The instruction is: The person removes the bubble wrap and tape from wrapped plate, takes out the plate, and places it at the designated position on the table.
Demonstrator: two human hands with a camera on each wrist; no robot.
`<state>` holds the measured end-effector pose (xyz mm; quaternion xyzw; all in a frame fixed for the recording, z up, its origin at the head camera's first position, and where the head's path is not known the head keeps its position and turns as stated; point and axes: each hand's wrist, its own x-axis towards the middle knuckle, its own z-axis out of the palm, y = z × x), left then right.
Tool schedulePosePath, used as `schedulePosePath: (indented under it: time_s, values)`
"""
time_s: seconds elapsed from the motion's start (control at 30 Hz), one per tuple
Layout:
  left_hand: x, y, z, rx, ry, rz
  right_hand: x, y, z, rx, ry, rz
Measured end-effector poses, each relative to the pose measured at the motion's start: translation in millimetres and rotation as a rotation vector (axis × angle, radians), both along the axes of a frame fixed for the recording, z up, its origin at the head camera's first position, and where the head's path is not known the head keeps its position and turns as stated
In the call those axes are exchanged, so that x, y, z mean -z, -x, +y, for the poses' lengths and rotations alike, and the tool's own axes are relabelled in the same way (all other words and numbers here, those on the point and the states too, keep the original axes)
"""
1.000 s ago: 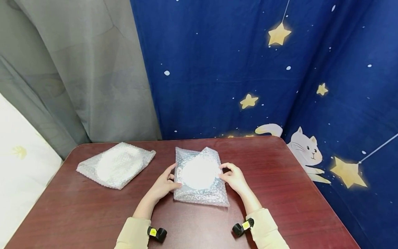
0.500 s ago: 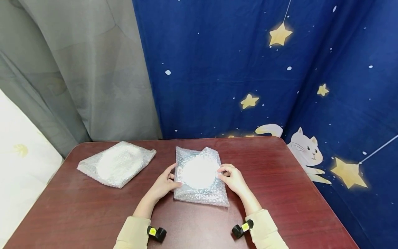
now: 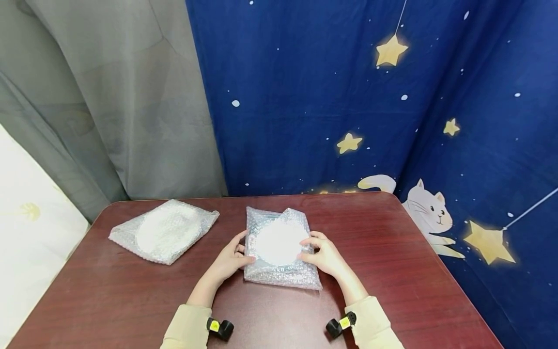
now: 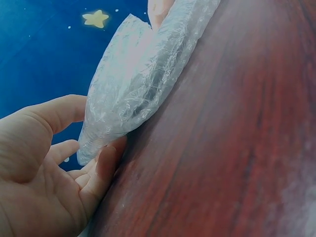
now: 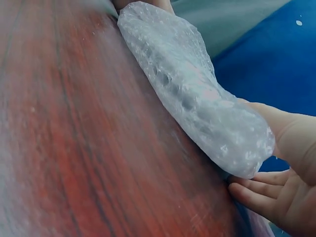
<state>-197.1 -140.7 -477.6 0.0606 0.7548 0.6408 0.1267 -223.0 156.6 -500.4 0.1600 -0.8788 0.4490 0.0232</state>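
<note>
A flat bubble-wrapped package point(image 3: 279, 277) lies on the table, with glare whitening a round area in its middle. My left hand point(image 3: 228, 257) grips its left edge. In the left wrist view, the left thumb is on top of the bubble wrap point(image 4: 123, 89) and fingers reach beneath the edge. My right hand point(image 3: 326, 253) holds the opposite edge, its thumb and forefinger reaching over the top in the head view. From the right wrist, other fingers point(image 5: 256, 192) show under the package's edge near the tabletop. What is inside the wrap is hidden.
A second bubble-wrapped package point(image 3: 167, 230) lies at the back left of the reddish-brown table point(image 3: 131, 300). Behind the table hang a grey curtain point(image 3: 144, 121) and a blue star-patterned curtain point(image 3: 296, 97). Both wrists carry small black cameras point(image 3: 224, 329).
My right hand has shifted left, its thumb and forefinger now farther over the top of the package. My left hand and both packages stay in place.
</note>
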Motion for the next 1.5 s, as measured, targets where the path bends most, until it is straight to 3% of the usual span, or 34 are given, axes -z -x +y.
schedulePosePath:
  time_s: [0.17,0.4,0.67,1.03,1.3,1.5]
  values:
    - [0.8,-0.3,0.1,0.002,0.0,0.005,-2.2,-3.3,-2.0,-0.021,-0.043,-0.012]
    - [1.8,0.3,-0.1,0.007,-0.006,0.008,-6.6,-6.5,-6.0,0.017,-0.084,-0.041]
    - [0.8,-0.9,-0.2,0.012,0.0,0.004,-6.5,-8.3,-8.9,0.031,-0.071,-0.044]
    - [31.0,12.3,-2.2,-0.026,0.018,0.015,-3.7,-11.2,-13.6,0.015,-0.015,-0.093]
    - [30.5,10.7,-1.8,-0.028,0.019,0.026,-3.4,-10.7,-13.6,-0.005,0.0,-0.09]
    - [28.2,11.3,-1.6,-0.021,0.011,0.024,-6.0,-12.2,-15.9,0.026,-0.015,-0.12]
